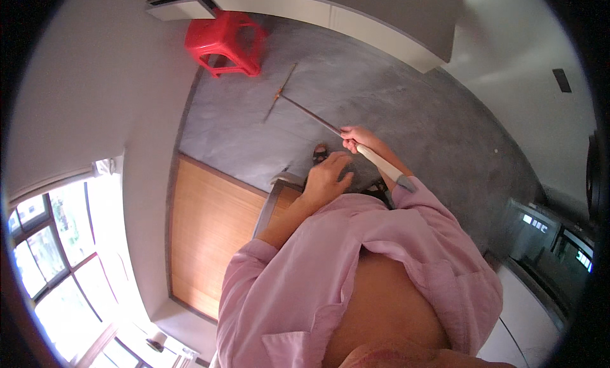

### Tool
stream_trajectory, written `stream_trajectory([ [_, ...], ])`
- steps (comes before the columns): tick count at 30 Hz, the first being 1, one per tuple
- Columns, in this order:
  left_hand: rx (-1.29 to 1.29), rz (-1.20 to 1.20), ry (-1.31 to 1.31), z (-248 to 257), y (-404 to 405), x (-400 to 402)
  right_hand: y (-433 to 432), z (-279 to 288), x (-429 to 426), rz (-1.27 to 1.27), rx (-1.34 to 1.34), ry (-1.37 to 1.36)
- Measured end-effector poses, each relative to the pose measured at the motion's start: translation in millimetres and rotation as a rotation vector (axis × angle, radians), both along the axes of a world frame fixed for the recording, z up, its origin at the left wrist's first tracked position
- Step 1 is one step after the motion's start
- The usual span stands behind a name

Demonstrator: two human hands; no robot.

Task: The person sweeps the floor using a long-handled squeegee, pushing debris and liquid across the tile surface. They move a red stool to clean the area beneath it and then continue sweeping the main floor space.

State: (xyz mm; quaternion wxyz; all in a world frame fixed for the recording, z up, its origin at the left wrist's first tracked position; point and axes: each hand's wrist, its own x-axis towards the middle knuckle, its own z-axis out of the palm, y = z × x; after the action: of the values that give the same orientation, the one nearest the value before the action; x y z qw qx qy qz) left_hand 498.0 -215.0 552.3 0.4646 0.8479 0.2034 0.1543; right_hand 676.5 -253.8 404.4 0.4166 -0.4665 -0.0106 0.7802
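Observation:
My right hand [358,137] is closed around the pole [312,114] of a long-handled floor tool, possibly a squeegee. Its pale thick grip end [381,161] runs back along my right forearm. At the far end, a thin, straight crosswise head [287,79] with an orange joint [279,94] rests at the grey floor [228,115]. My left hand [328,175] is in front of my waist, its fingers apart and holding nothing. Just beyond it a dark sandal [320,151] shows on my foot; the other foot is mostly hidden by my shirt.
A red plastic stool [224,44] stands by the left wall, near a long cabinet [381,29]. On the left lies a low platform with a tan woven surface [209,230], below a bright window [62,244]. A dark glossy appliance [533,230] is at the right.

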Motion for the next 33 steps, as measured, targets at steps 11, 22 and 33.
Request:
stream_trajectory([
  [11, -0.132, 0.204, 0.26, -57.6, -94.8, -7.2, -243.7, 26.8, 74.6, -0.14, -0.123, -0.352],
  [22, -0.366, 0.089, 0.312, -69.1, -195.3, 32.5, -419.3, 94.7, 132.5, -0.275, -0.351, -0.487],
  [33, -0.612, 0.274, 0.425, -89.3, -193.7, 7.0, -303.7, 61.7, 55.8, 0.277, 0.026, -0.459],
])
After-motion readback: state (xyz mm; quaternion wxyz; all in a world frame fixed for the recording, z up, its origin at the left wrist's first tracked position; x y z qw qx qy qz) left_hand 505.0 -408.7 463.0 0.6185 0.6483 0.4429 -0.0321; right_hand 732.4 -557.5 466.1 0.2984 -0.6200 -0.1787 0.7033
